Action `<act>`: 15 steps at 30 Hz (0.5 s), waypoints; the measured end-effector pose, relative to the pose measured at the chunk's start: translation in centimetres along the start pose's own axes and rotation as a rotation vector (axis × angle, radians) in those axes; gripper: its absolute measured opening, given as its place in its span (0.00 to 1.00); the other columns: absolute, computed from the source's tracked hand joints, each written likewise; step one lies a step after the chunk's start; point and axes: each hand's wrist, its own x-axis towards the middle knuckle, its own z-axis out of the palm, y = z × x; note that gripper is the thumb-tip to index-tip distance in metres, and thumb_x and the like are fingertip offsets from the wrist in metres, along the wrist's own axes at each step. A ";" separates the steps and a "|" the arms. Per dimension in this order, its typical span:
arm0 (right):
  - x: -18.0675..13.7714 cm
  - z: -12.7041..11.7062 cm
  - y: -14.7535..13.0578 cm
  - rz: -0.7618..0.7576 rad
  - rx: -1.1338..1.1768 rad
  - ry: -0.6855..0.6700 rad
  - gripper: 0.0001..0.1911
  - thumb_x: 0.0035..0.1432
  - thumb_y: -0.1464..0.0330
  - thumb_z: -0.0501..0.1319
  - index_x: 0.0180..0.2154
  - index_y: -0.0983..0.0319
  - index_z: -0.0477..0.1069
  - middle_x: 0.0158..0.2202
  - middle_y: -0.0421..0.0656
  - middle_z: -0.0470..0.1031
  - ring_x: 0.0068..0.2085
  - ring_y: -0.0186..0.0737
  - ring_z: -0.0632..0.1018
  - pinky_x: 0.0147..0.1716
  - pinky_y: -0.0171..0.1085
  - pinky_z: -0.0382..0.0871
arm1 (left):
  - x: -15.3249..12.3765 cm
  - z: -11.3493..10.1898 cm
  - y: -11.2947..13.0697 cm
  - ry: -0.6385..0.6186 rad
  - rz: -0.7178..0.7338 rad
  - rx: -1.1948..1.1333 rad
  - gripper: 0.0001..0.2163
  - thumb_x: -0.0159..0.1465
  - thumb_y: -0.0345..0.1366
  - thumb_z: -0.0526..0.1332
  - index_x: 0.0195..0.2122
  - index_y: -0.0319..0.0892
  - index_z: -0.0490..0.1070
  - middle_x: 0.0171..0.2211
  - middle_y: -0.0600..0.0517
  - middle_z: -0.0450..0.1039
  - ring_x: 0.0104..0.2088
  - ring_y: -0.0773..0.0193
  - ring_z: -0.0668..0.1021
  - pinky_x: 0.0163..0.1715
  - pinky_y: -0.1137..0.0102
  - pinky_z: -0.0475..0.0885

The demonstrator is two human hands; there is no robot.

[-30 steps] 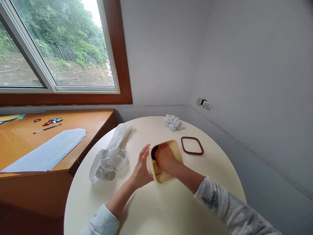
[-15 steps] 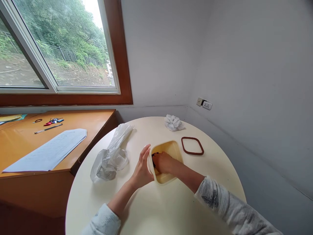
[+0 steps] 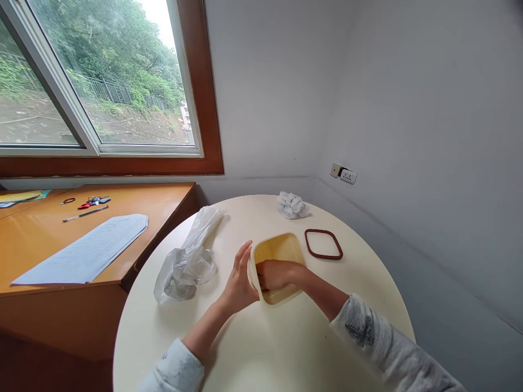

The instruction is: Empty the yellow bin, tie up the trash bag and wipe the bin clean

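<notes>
A pale yellow plastic box [image 3: 286, 247] is tilted on the table with its open top towards me. My left hand [image 3: 239, 286] grips its left wall from outside, thumb and fingers spread round the side. Inside the box, my right hand [image 3: 275, 275] reaches to the left inner wall with its fingers bent together. Their tips are in shadow, so whatever they hold cannot be made out. To the right of the box lies a reddish-brown square ring [image 3: 337, 243], like a lid seal, touched by neither hand.
On the round white table [image 3: 261, 359] lie a crumpled clear plastic bag [image 3: 190, 261] at left and a bunched white bag [image 3: 292, 205] at the back. An orange-brown desk [image 3: 171, 204] on the left holds papers [image 3: 90, 247], a pen [image 3: 85, 213] and keys [image 3: 96, 201].
My right hand has shifted slightly inside the box, and the dark patch seen by its fingers before is now hidden. My left hand keeps its hold. The view has turned slightly left.
</notes>
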 end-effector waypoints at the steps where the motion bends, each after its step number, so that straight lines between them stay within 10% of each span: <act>1: -0.2 -0.2 0.1 -0.027 -0.003 -0.019 0.09 0.52 0.72 0.55 0.35 0.63 0.71 0.33 0.43 0.75 0.32 0.37 0.73 0.28 0.32 0.64 | 0.0 0.0 0.0 0.005 -0.010 -0.008 0.50 0.46 0.38 0.68 0.63 0.51 0.33 0.63 0.44 0.41 0.61 0.40 0.53 0.57 0.48 0.60; 15: -5.9 -1.2 0.0 -0.154 0.075 -0.020 0.15 0.54 0.74 0.46 0.36 0.60 0.70 0.35 0.40 0.73 0.33 0.34 0.70 0.27 0.30 0.60 | 0.0 0.2 -0.1 0.021 0.033 0.026 0.50 0.46 0.36 0.69 0.63 0.46 0.34 0.61 0.37 0.43 0.62 0.44 0.53 0.55 0.47 0.59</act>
